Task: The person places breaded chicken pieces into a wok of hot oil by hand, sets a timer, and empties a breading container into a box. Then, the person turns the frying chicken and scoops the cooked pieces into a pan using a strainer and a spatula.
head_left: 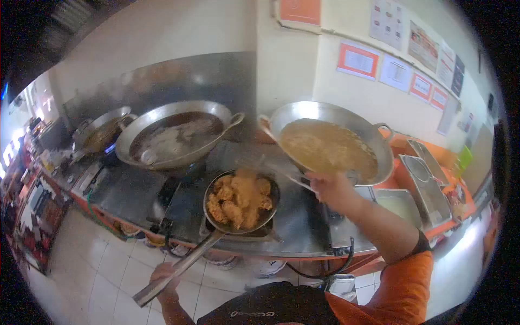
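Observation:
My left hand [163, 279] is wrapped around the long metal handle of a round, dark-rimmed pan [208, 196]. Golden-brown fried chicken pieces [238, 200] fill the pan, some smeared by motion. It is above a burner at the counter's front edge. My right hand [336, 189] is closed on the end of a long metal utensil [295, 176], which points left toward the pan. Motion blurs its far end, so its exact kind cannot be made out. Just beyond my right hand stands a large wok [387, 162] of bubbling yellowish oil.
A second wok [127, 146] of dark, foaming oil stands behind the pan, with a smaller wok [127, 111] at far left. On the right, metal trays [420, 208] sit on the orange counter. A black hose [351, 257] hangs at the front edge.

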{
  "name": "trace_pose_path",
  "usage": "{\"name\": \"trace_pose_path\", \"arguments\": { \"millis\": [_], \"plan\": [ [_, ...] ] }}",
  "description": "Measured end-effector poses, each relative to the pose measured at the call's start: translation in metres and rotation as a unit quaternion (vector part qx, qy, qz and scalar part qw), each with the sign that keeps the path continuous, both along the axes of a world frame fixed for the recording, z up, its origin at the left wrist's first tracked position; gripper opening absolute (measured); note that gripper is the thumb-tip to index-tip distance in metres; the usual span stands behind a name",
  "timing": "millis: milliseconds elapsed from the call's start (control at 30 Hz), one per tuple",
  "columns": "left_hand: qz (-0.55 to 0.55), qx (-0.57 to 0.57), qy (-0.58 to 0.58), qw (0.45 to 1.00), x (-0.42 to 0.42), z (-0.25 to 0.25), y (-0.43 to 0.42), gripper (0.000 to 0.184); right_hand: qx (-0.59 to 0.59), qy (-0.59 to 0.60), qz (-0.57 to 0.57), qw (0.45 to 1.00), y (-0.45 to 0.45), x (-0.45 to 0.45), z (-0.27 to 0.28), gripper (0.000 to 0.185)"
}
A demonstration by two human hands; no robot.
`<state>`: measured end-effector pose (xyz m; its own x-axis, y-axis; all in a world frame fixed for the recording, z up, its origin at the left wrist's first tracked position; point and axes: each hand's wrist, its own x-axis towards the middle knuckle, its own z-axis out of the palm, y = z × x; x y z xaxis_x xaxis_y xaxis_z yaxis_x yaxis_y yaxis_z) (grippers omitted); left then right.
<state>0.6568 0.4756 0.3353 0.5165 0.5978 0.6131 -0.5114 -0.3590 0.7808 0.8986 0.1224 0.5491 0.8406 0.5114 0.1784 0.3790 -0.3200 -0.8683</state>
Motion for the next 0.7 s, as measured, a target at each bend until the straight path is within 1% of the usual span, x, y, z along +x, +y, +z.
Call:
{"name": "trace_pose_path", "arguments": {
  "millis": [33, 67, 100, 167, 200, 233, 267, 300, 333, 400, 433, 500, 567, 633, 700],
  "plan": [
    [0.023, 0.052, -0.001, 0.998, 0.003, -0.012, 0.007, 0.023, 0.185, 0.197, -0.001, 0.963, -0.008, 0.008, 0.008, 0.029],
    [0.017, 0.056, -0.004, 0.998, 0.004, -0.013, 0.009, 0.024, 0.068, 0.080, -0.009, 0.994, -0.019, 0.016, 0.016, 0.028],
    [0.012, 0.059, -0.006, 0.998, 0.001, -0.013, 0.011, 0.025, -0.054, -0.036, -0.017, 0.998, -0.033, 0.024, 0.024, 0.027],
    [0.010, 0.065, -0.011, 0.998, -0.001, -0.004, 0.008, 0.027, -0.068, -0.057, -0.041, 0.995, -0.052, 0.032, 0.039, 0.025],
    [0.013, 0.067, -0.015, 0.998, -0.001, 0.003, 0.005, 0.027, 0.044, 0.032, -0.054, 0.997, -0.058, 0.035, 0.046, 0.025],
    [0.016, 0.069, -0.019, 0.997, 0.002, 0.004, 0.003, 0.028, 0.157, 0.119, -0.065, 0.978, -0.065, 0.038, 0.053, 0.024],
    [-0.001, 0.068, -0.031, 0.997, 0.004, -0.008, 0.015, 0.029, -0.031, -0.139, -0.067, 0.988, -0.080, 0.049, 0.059, 0.023],
    [-0.003, 0.061, -0.025, 0.998, -0.001, -0.022, 0.022, 0.027, -0.219, -0.380, -0.063, 0.897, -0.101, 0.065, 0.062, 0.022],
    [-0.002, 0.049, -0.011, 0.999, -0.002, -0.011, 0.013, 0.025, -0.388, -0.580, -0.052, 0.715, -0.116, 0.074, 0.064, 0.022],
    [0.002, 0.019, 0.023, 1.000, -0.008, 0.008, -0.005, 0.022, -0.404, -0.412, -0.187, 0.795, -0.125, 0.071, 0.068, 0.018],
    [0.003, 0.005, 0.037, 0.999, -0.010, 0.016, -0.010, 0.020, -0.402, -0.320, -0.250, 0.821, -0.129, 0.070, 0.070, 0.016],
    [0.006, -0.019, 0.062, 0.998, -0.013, 0.029, -0.020, 0.018, -0.544, -0.359, -0.245, 0.717, -0.153, 0.082, 0.056, 0.011],
    [0.016, -0.039, 0.080, 0.996, -0.013, 0.039, -0.027, 0.016, -0.611, -0.384, -0.233, 0.651, -0.188, 0.111, 0.030, 0.009],
    [0.040, -0.058, 0.093, 0.993, -0.012, 0.049, -0.036, 0.017, -0.615, -0.404, -0.220, 0.640, -0.221, 0.151, -0.004, 0.010],
    [0.079, -0.080, 0.104, 0.988, -0.010, 0.056, -0.044, 0.020, -0.668, -0.437, -0.111, 0.592, -0.237, 0.174, -0.016, 0.010]
  ]
}}
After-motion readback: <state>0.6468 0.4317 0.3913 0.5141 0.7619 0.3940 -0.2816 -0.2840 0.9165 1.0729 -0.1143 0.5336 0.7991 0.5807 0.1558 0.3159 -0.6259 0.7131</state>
